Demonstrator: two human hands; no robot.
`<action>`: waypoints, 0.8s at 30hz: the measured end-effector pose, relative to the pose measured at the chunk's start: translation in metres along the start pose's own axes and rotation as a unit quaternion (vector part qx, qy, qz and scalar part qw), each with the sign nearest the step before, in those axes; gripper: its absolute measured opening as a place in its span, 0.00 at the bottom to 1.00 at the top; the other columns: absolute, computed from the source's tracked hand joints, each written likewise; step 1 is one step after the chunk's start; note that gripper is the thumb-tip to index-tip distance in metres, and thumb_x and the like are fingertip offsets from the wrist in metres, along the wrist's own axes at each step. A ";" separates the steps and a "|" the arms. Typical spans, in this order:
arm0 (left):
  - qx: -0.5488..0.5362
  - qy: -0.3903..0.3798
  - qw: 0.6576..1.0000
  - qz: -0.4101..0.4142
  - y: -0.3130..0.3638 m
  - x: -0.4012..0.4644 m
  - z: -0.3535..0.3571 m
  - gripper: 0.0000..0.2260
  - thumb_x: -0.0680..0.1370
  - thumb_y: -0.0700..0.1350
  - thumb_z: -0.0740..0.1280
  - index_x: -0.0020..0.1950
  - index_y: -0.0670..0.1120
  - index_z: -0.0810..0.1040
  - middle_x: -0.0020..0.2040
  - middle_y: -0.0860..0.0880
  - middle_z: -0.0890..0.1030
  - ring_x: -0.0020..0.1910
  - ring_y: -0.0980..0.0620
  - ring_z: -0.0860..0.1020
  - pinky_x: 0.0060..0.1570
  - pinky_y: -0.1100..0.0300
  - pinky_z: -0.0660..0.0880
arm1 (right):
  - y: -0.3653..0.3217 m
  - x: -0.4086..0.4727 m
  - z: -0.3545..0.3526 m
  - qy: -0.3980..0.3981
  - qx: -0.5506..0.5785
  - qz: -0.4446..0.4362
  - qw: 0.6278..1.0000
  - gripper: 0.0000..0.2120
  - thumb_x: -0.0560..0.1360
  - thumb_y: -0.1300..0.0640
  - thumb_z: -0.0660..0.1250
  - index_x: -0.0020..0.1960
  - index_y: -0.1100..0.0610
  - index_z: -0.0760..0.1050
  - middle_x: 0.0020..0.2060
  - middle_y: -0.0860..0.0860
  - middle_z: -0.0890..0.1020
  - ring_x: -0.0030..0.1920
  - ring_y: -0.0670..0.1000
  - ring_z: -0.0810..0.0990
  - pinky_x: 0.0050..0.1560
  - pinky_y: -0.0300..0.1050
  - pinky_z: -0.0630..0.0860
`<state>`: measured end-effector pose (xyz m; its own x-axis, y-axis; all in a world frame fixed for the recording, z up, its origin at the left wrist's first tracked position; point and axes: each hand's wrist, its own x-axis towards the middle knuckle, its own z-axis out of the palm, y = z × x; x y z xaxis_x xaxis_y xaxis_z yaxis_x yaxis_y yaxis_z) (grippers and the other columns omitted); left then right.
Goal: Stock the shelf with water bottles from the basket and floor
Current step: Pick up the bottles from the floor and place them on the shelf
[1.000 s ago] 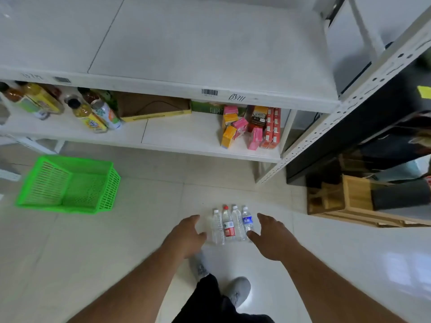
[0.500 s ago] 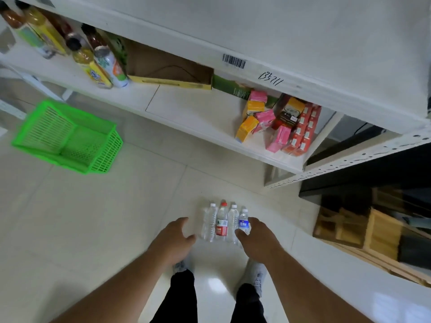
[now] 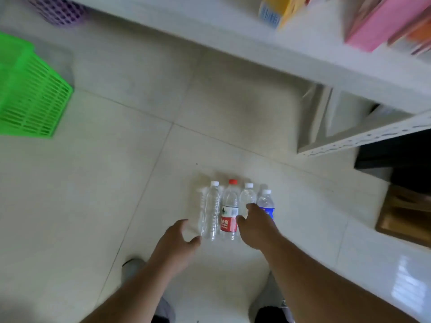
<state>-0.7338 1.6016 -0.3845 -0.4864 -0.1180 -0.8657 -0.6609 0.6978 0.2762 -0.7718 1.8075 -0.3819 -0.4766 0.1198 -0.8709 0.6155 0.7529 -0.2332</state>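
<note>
Pale glossy floor tiles (image 3: 98, 183) under a white metal shelf (image 3: 268, 54). Four clear plastic water bottles (image 3: 229, 210) standing close together on the tiles, well apart from a green slatted plastic basket (image 3: 28, 99) at far left. Step judged: reaching to gather the floor bottles. Left hand (image 3: 177, 243) spread wide, just beside the leftmost bottle, gripping nothing. Right hand (image 3: 254, 227) laid over the two rightmost bottles, fingers not plainly closed. Next move: close both hands round the bottles, lift to shelf. Basket contents cut off; shelf goods blurred; right fingertips hidden.
</note>
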 end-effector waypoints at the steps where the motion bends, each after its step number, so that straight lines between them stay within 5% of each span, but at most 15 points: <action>1: 0.004 0.000 1.000 -0.003 -0.010 0.023 0.012 0.31 0.75 0.56 0.69 0.75 0.53 0.64 0.72 0.50 0.71 0.57 0.52 0.78 0.53 0.60 0.75 | 0.002 0.022 0.014 0.001 0.004 0.000 1.000 0.20 0.81 0.53 0.59 0.71 0.59 0.65 0.64 0.58 0.77 0.63 0.58 0.76 0.55 0.44 0.72; 8: 0.020 0.003 1.000 0.008 -0.047 0.139 0.071 0.33 0.75 0.56 0.70 0.77 0.52 0.62 0.72 0.49 0.71 0.57 0.50 0.78 0.44 0.63 0.73 | 0.009 0.128 0.081 0.061 -0.042 -0.008 0.997 0.20 0.80 0.58 0.60 0.71 0.58 0.67 0.65 0.57 0.75 0.63 0.59 0.76 0.58 0.48 0.75; 16: 0.000 -0.006 1.000 0.015 -0.064 0.182 0.090 0.30 0.74 0.54 0.71 0.74 0.49 0.67 0.70 0.49 0.74 0.63 0.48 0.77 0.56 0.60 0.72 | 0.008 0.155 0.114 0.184 0.042 -0.028 0.982 0.17 0.80 0.57 0.60 0.69 0.56 0.69 0.63 0.55 0.72 0.59 0.57 0.77 0.59 0.50 0.75; 24: -0.037 -0.006 0.999 0.008 -0.070 0.196 0.092 0.37 0.70 0.59 0.74 0.75 0.49 0.66 0.69 0.49 0.73 0.63 0.50 0.76 0.60 0.57 0.74 | 0.002 0.172 0.121 0.205 0.059 -0.009 0.977 0.19 0.77 0.50 0.66 0.65 0.54 0.69 0.60 0.52 0.75 0.59 0.55 0.77 0.60 0.53 0.77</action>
<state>-0.7302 1.5950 -0.6124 -0.4898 -0.0987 -0.8662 -0.6943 0.6451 0.3191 -0.7768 1.7511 -0.5849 -0.6848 0.3740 -0.6254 0.6610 0.6802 -0.3170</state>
